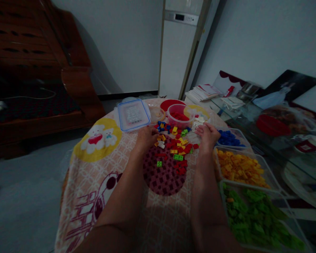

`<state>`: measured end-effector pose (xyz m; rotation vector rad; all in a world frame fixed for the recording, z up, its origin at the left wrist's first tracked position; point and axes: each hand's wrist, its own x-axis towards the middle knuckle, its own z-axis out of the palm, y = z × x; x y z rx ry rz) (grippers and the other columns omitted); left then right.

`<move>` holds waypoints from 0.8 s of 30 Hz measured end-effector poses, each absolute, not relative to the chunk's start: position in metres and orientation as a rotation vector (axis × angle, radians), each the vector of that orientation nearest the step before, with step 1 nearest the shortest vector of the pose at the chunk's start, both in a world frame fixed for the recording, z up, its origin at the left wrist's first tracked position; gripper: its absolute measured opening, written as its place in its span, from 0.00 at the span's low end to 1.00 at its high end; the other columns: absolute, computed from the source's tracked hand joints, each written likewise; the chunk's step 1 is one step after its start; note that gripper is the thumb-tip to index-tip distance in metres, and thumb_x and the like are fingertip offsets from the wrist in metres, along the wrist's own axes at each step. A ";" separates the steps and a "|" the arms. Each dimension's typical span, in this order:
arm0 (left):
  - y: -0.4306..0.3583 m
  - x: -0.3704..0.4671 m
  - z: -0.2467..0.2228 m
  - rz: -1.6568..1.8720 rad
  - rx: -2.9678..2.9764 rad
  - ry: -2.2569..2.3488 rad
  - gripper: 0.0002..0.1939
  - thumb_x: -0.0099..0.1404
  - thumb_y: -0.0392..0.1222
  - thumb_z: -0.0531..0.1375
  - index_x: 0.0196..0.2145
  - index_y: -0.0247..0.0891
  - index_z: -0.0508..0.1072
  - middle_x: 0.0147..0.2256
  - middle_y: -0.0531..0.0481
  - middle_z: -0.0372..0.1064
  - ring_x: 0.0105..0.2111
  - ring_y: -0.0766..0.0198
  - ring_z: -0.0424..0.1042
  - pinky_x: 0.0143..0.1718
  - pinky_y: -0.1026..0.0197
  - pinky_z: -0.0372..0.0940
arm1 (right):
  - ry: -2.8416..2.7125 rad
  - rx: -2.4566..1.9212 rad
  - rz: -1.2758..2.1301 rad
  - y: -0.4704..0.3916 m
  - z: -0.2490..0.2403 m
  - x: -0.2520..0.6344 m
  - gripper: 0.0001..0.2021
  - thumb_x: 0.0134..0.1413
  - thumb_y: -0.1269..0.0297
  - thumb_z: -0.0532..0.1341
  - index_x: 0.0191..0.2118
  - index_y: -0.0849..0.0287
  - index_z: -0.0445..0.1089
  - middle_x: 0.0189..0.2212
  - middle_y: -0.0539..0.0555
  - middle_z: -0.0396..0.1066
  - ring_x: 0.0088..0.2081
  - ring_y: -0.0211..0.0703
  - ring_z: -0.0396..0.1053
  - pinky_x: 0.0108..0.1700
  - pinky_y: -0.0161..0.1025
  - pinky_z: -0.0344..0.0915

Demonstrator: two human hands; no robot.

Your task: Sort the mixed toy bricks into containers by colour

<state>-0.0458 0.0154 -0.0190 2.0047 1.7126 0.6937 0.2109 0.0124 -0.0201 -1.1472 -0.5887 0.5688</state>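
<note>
Loose toy building bricks in red, yellow, blue, green and white lie in a pile [181, 144] on the cloth-covered table. At the pile's left edge is my left hand [146, 137], its fingers curled beside orange and blue bricks; what they hold, if anything, is hidden. My right hand [208, 135] is on the other side, thumb and fingers pinched together next to the white bricks [199, 120]. Anything in that pinch is too small to name. Behind the pile stands a round pink tub [171, 113] with red bricks inside.
Along the right stand clear containers of blue bricks [230, 138], yellow bricks [239, 170] and green bricks [258, 218]. A blue-rimmed lid [134, 115] lies at the back left. A glass table [255, 119] with papers and bags is at the right, a wooden bench [76, 88] at the left.
</note>
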 end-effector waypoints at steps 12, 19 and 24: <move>0.011 -0.043 -0.026 0.548 2.154 1.363 0.09 0.44 0.34 0.69 0.26 0.44 0.82 0.22 0.54 0.73 0.23 0.63 0.67 0.26 0.63 0.55 | -0.736 -1.271 0.695 0.003 -0.009 0.196 0.06 0.48 0.62 0.65 0.31 0.59 0.73 0.17 0.45 0.73 0.15 0.35 0.68 0.18 0.30 0.66; 0.010 -0.034 -0.026 0.483 2.130 1.294 0.05 0.46 0.35 0.70 0.20 0.41 0.77 0.19 0.55 0.70 0.22 0.65 0.65 0.26 0.63 0.54 | -0.723 -1.284 0.720 0.002 -0.006 0.197 0.04 0.48 0.64 0.65 0.30 0.60 0.73 0.17 0.45 0.73 0.15 0.35 0.68 0.17 0.29 0.65; 0.007 -0.032 -0.018 0.585 2.066 1.424 0.03 0.52 0.38 0.68 0.27 0.38 0.80 0.25 0.51 0.76 0.26 0.63 0.70 0.29 0.63 0.59 | -0.723 -1.314 0.747 0.001 -0.004 0.197 0.04 0.49 0.64 0.65 0.30 0.59 0.73 0.16 0.45 0.72 0.14 0.35 0.67 0.17 0.29 0.65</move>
